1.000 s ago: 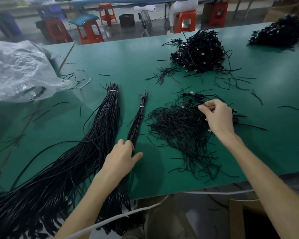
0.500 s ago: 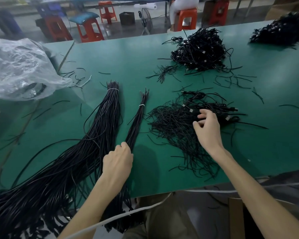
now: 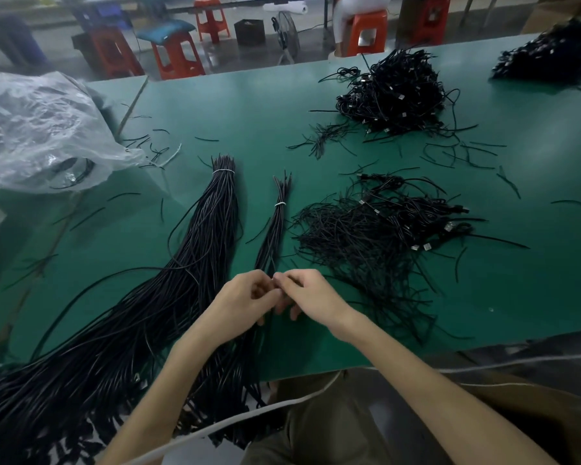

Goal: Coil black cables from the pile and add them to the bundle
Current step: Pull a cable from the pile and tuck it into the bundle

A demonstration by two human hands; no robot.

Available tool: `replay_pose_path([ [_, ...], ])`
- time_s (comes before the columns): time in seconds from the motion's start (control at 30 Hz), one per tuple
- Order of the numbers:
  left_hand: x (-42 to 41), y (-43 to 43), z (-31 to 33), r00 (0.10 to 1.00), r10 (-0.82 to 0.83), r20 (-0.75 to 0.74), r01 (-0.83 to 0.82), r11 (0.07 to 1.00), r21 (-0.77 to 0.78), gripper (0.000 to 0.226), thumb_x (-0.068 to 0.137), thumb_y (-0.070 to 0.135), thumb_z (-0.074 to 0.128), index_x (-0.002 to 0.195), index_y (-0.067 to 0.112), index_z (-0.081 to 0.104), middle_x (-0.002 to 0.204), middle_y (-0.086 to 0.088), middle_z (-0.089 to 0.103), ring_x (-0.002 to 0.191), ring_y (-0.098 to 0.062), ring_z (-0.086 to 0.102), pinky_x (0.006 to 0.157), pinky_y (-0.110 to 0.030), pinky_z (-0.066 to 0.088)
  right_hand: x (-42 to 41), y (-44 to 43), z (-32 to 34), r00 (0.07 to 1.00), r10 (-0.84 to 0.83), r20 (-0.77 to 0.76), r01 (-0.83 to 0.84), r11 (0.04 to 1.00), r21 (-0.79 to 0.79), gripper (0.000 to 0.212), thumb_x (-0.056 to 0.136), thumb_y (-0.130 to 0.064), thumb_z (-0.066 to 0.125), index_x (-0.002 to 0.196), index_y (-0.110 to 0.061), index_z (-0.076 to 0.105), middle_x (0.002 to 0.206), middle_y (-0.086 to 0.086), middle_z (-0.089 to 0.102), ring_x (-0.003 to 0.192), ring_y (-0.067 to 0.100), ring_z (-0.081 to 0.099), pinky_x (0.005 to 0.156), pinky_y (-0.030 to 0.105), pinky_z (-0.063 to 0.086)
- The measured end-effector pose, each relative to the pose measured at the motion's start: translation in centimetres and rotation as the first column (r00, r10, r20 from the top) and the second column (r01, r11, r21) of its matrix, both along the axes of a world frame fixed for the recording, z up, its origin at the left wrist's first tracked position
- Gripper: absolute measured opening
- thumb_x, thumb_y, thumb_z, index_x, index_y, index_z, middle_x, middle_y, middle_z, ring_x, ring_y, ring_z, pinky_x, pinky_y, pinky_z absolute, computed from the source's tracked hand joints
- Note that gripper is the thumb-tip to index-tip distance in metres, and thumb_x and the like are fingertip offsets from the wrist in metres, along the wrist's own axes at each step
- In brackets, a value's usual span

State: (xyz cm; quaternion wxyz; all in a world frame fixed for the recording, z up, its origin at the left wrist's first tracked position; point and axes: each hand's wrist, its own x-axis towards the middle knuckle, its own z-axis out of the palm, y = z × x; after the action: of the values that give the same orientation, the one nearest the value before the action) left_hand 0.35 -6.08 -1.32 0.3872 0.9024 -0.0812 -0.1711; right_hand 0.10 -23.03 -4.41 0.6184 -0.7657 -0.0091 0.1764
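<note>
Left grip (image 3: 245, 300), right grip (image 3: 311, 295) curl together (contents unclear) over thin bundle (image 3: 275, 229), beside pile (image 3: 366, 236).

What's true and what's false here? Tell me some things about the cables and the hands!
1. The table is green. True.
2. The thin bundle has a white tie around it. True.
3. The right hand is digging in cables. False: it is off the loose pile, meeting the left hand over the thin bundle.
4. The stools are yellow. False: they are orange.
5. The plastic bag lies on the table's left side. True.
</note>
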Motion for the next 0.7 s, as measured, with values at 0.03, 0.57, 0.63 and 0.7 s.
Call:
replay_pose_path([
  [0.03,0.0,0.1,0.0,1.000,-0.025,0.010,0.025,1.000,-0.010,0.014,0.097,0.030,0.067,0.090,0.017,0.065,0.073,0.002,0.073,0.060,-0.013,0.066,0.066,-0.038,0.057,0.0,0.5,0.0,1.000,-0.011,-0.023,0.012,1.000,0.022,0.037,0.108,-0.034,0.050,0.100,-0.004,0.070,0.081,0.007,0.071,0.070,0.023,0.065,0.062,0.034,0.050],
  [0.57,2.2,1.0,-5.2,0.842,-0.244,0.481,0.020,0.905,0.425,0.039,0.105,0.016,0.052,0.144,0.011,0.056,0.148,0.000,0.054,0.137,-0.023,0.050,0.114,-0.040,0.041,0.9,0.3,7.3,0.955,-0.256,0.148,0.184,0.906,0.380,0.026,0.106,-0.017,0.055,0.091,-0.001,0.069,0.069,0.004,0.063,0.052,0.015,0.051,0.045,0.026,0.041],
  [0.63,2.9,1.3,-5.3,0.857,-0.173,0.486,-0.035,0.920,0.390,0.040,0.106,0.015,0.052,0.145,0.011,0.056,0.149,0.000,0.054,0.138,-0.024,0.048,0.115,-0.041,0.040,1.3,-0.1,9.5,0.950,-0.253,0.183,0.147,0.878,0.455,0.023,0.106,-0.016,0.055,0.092,-0.002,0.068,0.071,0.004,0.063,0.053,0.015,0.052,0.045,0.025,0.042],
  [0.7,3.4,1.5,-5.3,0.874,-0.132,0.468,-0.056,0.929,0.367,0.038,0.106,0.016,0.052,0.144,0.011,0.057,0.150,0.001,0.053,0.140,-0.023,0.045,0.115,-0.042,0.039,2.0,-0.5,11.2,0.942,-0.273,0.196,0.132,0.836,0.532,0.021,0.105,-0.016,0.056,0.094,-0.004,0.068,0.072,0.003,0.064,0.053,0.013,0.052,0.046,0.022,0.043],
])
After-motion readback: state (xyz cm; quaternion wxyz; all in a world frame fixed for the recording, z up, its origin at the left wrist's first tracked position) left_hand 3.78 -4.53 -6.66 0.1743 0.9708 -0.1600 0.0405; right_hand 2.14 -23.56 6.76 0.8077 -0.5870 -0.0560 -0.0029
